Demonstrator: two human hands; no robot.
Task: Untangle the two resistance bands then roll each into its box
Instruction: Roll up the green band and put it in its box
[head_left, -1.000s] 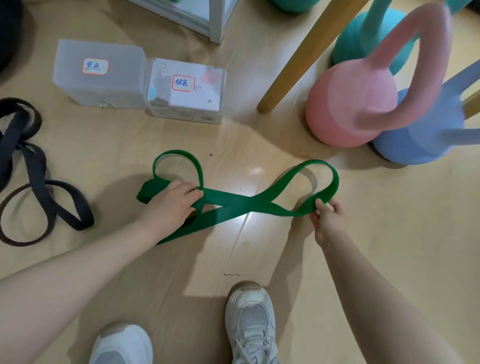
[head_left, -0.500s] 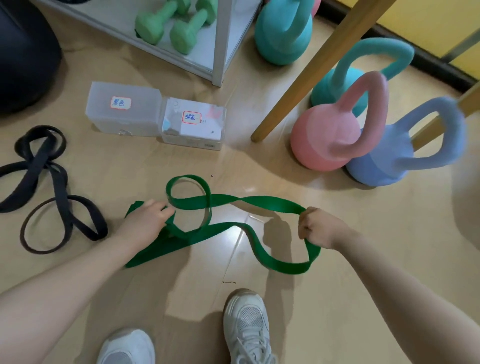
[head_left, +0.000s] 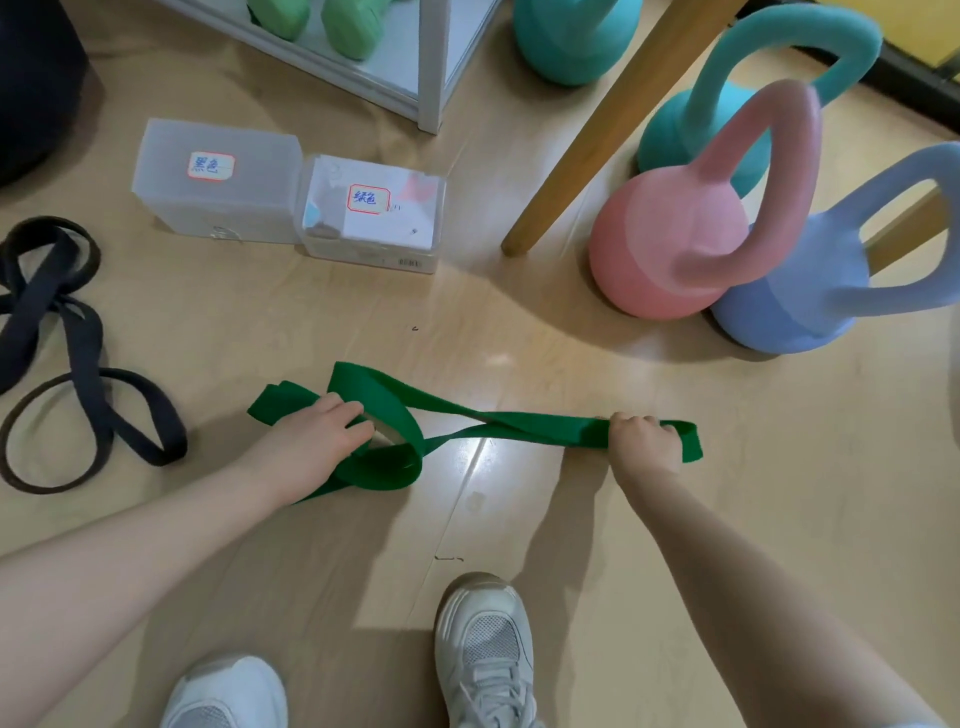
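A green resistance band (head_left: 498, 421) lies stretched across the wooden floor, twisted once near its middle and looped at its left end. My left hand (head_left: 322, 426) rests on that left loop with curled fingers holding the strap down. My right hand (head_left: 641, 439) grips the band's right end in a fist. A black resistance band (head_left: 83, 353) lies in loose loops on the floor at the far left, apart from the green one. Two translucent plastic boxes stand side by side beyond the bands: the left box (head_left: 218, 182) and the right box (head_left: 371, 213), each with a handwritten label.
Pink (head_left: 675, 249), blue (head_left: 795, 296) and teal (head_left: 727, 119) kettlebells stand at the right beside a wooden leg (head_left: 587, 140). A shelf with green dumbbells (head_left: 343, 26) is at the back. My two white shoes (head_left: 483, 649) are at the bottom edge.
My right hand pulled the band's right end rightward, flattening the big right loop into a straight stretch. My left hand stayed on the left loop.
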